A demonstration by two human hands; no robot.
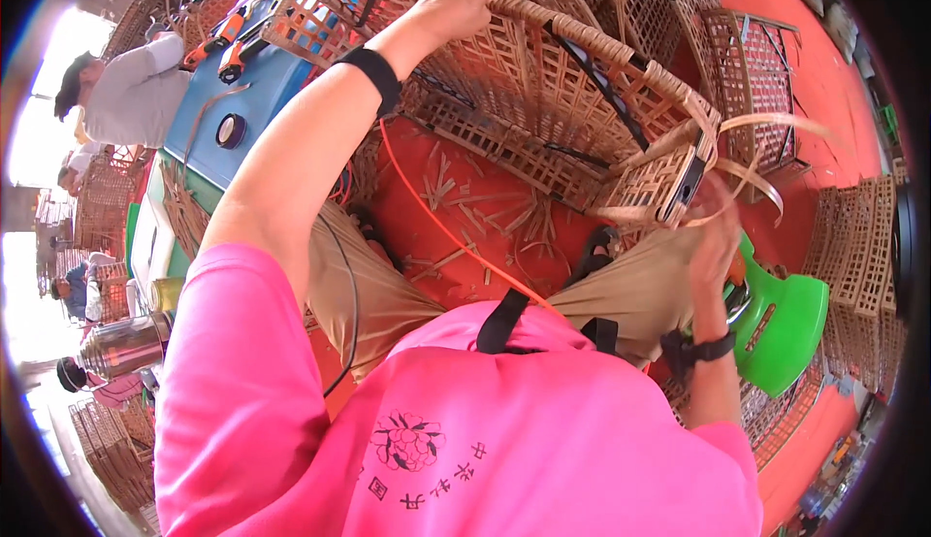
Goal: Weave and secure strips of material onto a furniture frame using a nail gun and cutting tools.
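A large rectangular woven basket [524, 66] with black metal frame bars is tilted over the floor in front of my knees. My left hand [458, 1] is closed over its wrapped rim at the top. Cane wrapping runs along that rim toward the right corner. At this corner, loose pale cane strips [752, 170] curl outward from the frame. My right hand [715, 236] is just below them, beside the basket's right end. Its fingers are smeared by motion, so what they hold cannot be made out.
Cane scraps [475, 202] litter the red floor between my feet. A blue table [208, 115] with orange-and-black power tools [231, 52] stands at left, beyond it a seated person [136, 91]. A green plastic chair [787, 328] is at right. More woven baskets [752, 76] stand around.
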